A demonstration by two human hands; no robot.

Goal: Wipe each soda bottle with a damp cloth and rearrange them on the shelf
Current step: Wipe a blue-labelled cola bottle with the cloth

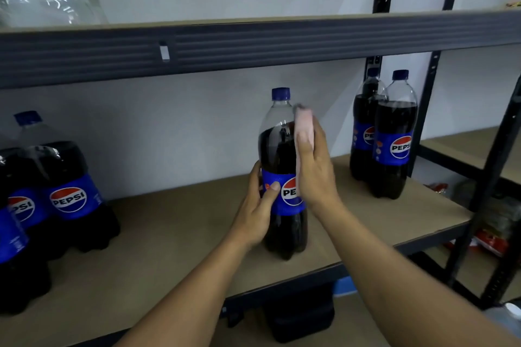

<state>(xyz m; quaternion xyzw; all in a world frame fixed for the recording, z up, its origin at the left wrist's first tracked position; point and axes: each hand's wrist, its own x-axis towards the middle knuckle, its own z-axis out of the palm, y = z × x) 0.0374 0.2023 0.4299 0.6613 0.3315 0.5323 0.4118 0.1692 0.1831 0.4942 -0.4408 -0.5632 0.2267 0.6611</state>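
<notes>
We hold the tall clear plastic cola bottle with the blue cap and blue label (277, 149) upright on the brown shelf board (169, 234), about midway between the bottle cluster at far left (67, 191) and the pair at far right (394, 149). The left grip (258, 205) wraps the label band, thumb across the front. The right grip (314, 166) lies flat, straight fingers pressing a folded pink cloth (304, 124) against the bottle's right shoulder; its thumb is hidden. We judge the wipe to be mid-stroke. The push lands high on the bottle, so a slack left grip could let it tip leftward. Dampness may make the plastic slippery, and the cloth, pressed rather than visibly pinched, could slide out and drop.
</notes>
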